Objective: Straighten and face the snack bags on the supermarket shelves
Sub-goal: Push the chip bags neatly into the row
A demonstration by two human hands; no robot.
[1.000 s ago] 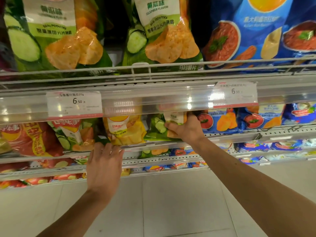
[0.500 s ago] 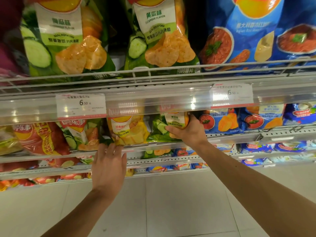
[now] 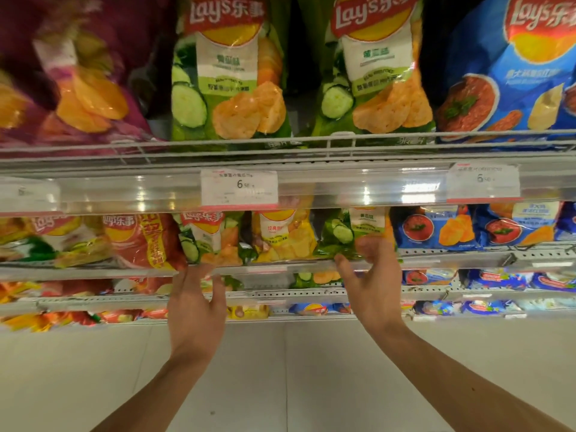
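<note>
1. Head view: the small green cucumber bag [image 3: 349, 233] stands on the second shelf [image 3: 452, 255], at its front edge, between a yellow bag [image 3: 280, 236] on its left and a blue tomato bag [image 3: 433, 227] on its right. Its label faces out, though its top is hidden behind the price rail [image 3: 358, 190] of the shelf above.
2. Just in front of that bag is the right hand [image 3: 372, 288], fingers spread and loosely bent, with nothing between them. Blur hides whether the fingertips touch the foil; I judge the hand has let go or is about to nudge the bag's lower edge square.
3. At the same shelf's front lip, below another green bag [image 3: 205, 241] that sits crooked beside a red bag [image 3: 146, 241], is the left hand [image 3: 196, 307]. Its fingers are straight and a little apart, the tips at the lip; probably a brace for balance or a reach for that next bag.
4. Further left on this shelf the bags lean and overlap, so more facing seems needed there.
5. On the top shelf, behind a wire front rail [image 3: 311, 141] that keeps them from sliding off, two large green bags [image 3: 227, 82] stand upright with logos forward, a purple bag [image 3: 74, 88] at the left end and a large blue bag [image 3: 511, 73] at the right.
</note>
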